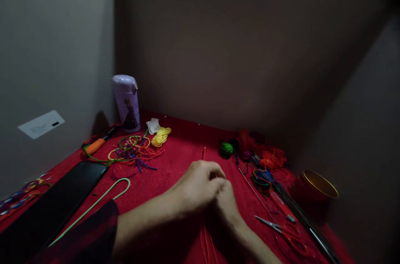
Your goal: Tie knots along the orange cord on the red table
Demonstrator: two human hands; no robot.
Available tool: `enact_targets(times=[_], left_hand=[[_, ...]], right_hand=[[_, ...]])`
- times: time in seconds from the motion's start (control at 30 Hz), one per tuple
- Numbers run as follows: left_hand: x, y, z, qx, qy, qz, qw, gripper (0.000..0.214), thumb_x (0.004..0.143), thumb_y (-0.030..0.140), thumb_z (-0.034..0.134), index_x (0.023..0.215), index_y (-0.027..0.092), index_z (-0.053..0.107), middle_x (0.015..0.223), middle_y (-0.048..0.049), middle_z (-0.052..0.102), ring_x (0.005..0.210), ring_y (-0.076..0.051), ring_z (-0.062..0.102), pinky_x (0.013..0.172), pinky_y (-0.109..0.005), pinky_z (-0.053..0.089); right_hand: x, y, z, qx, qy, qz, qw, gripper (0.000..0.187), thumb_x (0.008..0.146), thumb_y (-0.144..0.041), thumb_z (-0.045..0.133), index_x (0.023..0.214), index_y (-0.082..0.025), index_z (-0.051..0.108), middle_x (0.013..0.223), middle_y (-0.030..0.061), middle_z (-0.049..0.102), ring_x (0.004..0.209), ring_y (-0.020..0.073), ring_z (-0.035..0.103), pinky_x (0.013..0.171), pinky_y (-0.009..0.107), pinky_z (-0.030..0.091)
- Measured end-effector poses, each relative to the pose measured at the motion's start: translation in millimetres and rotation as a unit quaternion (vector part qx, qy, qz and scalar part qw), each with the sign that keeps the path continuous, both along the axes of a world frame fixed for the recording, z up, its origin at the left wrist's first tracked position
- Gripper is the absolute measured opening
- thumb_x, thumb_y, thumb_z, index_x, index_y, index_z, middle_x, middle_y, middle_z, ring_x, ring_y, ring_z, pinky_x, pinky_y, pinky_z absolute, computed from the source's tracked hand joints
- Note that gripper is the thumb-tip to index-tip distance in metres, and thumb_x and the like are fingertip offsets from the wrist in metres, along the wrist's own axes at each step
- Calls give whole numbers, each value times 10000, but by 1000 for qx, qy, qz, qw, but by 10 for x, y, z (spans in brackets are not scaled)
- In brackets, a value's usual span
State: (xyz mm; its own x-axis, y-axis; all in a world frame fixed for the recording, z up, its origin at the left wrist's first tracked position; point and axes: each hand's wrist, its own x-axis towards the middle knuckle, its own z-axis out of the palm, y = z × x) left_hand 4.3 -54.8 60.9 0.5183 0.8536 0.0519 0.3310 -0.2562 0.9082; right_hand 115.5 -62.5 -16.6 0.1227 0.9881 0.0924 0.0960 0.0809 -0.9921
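Red cord (204,153) lies under the two hands, its long axis running almost straight away from the person: one short end shows just beyond the left knuckles, and loose strands come out below, between the forearms. Left hand (196,183) and right hand (225,201) meet over it, touching, fingers bent inward; what they pinch is hidden, so I cannot tell how tight the grip is. The left reaches farther up and looks nearer the far end; the right sits just beside it. Around them, red cloth (181,155) covers the surface. To the right lie scissors (278,228), points toward the hands, with a green ball (226,148) farther off and a cup (318,183) at the edge. To the left are a pale green cord (87,210), a dark slab (59,197), tangled threads and a yellow hank (161,136). Behind, an upright tumbler (126,101) stands near the dim walls.
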Motion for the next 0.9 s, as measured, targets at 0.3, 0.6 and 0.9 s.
enact_targets(times=[0.3,0.6,0.9], left_hand=[[-3,456,-471,-219,77,83,969,230,684,31,414,819,120,578,359,55,433,316,-81,390,391,-177,303],[-69,417,-379,-278,24,8,960,141,785,207,417,669,156,477,305,48,409,229,-62,285,309,-159,182],[-110,415,-376,-314,-38,-18,949,223,687,328,568,604,142,476,416,32,464,296,-66,385,304,-172,221]], right_hand=[[11,5,-75,-28,-12,19,999,172,724,-284,533,637,-136,530,528,-9,509,476,103,425,456,207,328],[31,15,-114,-2,-38,13,999,195,756,-291,539,642,-134,557,553,5,544,522,120,469,487,212,343],[23,-2,-126,10,-22,1,1000,232,732,-364,582,671,-142,610,556,10,570,487,115,465,481,213,356]])
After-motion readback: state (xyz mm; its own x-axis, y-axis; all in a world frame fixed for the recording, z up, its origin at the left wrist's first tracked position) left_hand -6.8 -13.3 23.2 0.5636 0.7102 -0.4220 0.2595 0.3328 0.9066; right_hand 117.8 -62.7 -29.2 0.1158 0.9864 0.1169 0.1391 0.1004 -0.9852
